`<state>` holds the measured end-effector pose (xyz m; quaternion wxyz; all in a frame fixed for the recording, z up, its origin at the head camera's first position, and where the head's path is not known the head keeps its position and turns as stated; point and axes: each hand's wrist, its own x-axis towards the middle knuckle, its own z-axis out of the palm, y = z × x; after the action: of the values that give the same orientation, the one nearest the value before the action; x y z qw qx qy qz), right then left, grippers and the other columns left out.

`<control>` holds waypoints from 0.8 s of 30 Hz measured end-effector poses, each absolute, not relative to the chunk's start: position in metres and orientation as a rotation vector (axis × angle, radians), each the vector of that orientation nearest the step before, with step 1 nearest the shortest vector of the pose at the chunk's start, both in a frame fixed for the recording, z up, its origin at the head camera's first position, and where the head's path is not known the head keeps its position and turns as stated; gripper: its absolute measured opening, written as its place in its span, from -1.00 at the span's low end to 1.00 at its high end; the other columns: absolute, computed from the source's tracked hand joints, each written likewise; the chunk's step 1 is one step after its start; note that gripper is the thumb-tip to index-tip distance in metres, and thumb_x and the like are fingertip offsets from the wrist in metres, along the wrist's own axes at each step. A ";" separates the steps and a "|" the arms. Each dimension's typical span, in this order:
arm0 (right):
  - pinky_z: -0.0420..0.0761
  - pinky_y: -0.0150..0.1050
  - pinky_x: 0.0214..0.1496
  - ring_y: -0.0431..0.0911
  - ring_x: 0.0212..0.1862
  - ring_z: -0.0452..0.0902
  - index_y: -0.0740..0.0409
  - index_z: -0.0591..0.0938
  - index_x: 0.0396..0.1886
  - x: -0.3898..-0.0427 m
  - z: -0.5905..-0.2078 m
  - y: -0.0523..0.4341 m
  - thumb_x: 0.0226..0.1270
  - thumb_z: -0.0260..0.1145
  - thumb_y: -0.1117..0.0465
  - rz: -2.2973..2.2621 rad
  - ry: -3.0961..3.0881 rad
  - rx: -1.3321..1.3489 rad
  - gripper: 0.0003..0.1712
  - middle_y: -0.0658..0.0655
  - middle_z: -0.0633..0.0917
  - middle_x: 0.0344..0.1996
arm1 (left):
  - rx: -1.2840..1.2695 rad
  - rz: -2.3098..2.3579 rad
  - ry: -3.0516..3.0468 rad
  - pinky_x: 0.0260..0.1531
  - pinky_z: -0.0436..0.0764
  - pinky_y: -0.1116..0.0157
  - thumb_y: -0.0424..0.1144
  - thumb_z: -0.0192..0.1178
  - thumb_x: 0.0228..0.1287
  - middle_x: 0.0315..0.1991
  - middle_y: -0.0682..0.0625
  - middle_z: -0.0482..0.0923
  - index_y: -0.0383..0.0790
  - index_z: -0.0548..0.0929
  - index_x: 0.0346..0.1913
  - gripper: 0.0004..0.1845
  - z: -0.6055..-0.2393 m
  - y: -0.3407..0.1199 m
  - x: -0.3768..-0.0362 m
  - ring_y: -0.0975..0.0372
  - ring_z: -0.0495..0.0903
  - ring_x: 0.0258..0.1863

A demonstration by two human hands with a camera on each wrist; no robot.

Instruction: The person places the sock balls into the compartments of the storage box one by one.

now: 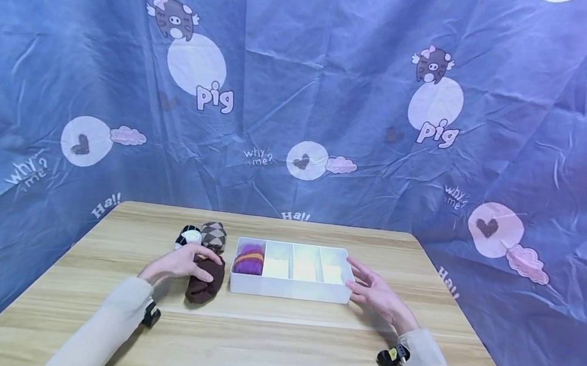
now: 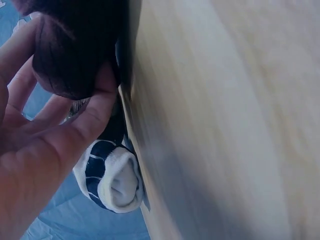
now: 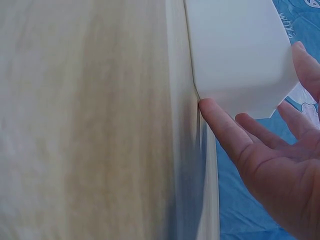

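In the head view my left hand holds a dark brown rolled pair of socks left of a white divided box. Thumb and fingers pinch this brown bundle in the left wrist view. Behind it lie a black-and-white rolled sock and a grey argyle one. A purple sock roll with an orange stripe sits in the box's leftmost compartment. My right hand rests extended fingers against the box's right end; that white end wall also shows in the right wrist view.
Everything stands on a light wood table. A blue printed cloth hangs behind it and along both sides. Each wrist carries a small black camera, such as the right one.
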<state>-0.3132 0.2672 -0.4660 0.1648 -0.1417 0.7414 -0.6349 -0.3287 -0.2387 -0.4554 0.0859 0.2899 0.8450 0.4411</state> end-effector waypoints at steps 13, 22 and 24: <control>0.54 -0.13 0.26 0.27 0.43 0.18 0.00 0.01 0.59 -0.312 -0.471 0.265 0.40 0.27 0.18 -1.826 2.123 -0.357 -0.10 0.44 0.00 0.51 | 0.769 1.282 2.608 -0.18 0.58 0.44 -0.27 0.51 -0.03 -0.19 -0.12 0.74 -0.30 0.73 -0.06 -0.60 -0.451 -0.235 -0.329 0.34 0.61 -0.22; 0.52 -0.10 0.28 0.27 0.39 0.27 0.05 -0.04 0.59 -0.314 -0.468 0.267 0.42 0.25 0.20 -1.812 2.126 -0.393 -0.10 0.48 -0.03 0.50 | 0.726 1.467 2.616 -0.22 0.62 0.42 -0.30 0.50 0.00 -0.19 -0.17 0.73 -0.33 0.72 -0.04 -0.59 -0.440 -0.240 -0.331 0.31 0.64 -0.24; 0.52 -0.08 0.28 0.27 0.38 0.28 0.05 -0.04 0.59 -0.314 -0.468 0.267 0.42 0.25 0.21 -1.818 2.120 -0.393 -0.10 0.48 -0.02 0.50 | 0.719 1.506 2.611 -0.21 0.62 0.43 -0.29 0.50 0.01 -0.19 -0.17 0.74 -0.33 0.71 -0.01 -0.57 -0.437 -0.240 -0.331 0.32 0.64 -0.23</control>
<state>-0.3136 0.2672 -0.4678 0.1601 -0.1375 0.7421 -0.6362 -0.3314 -0.2401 -0.4365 0.0213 0.2321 0.8425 0.4858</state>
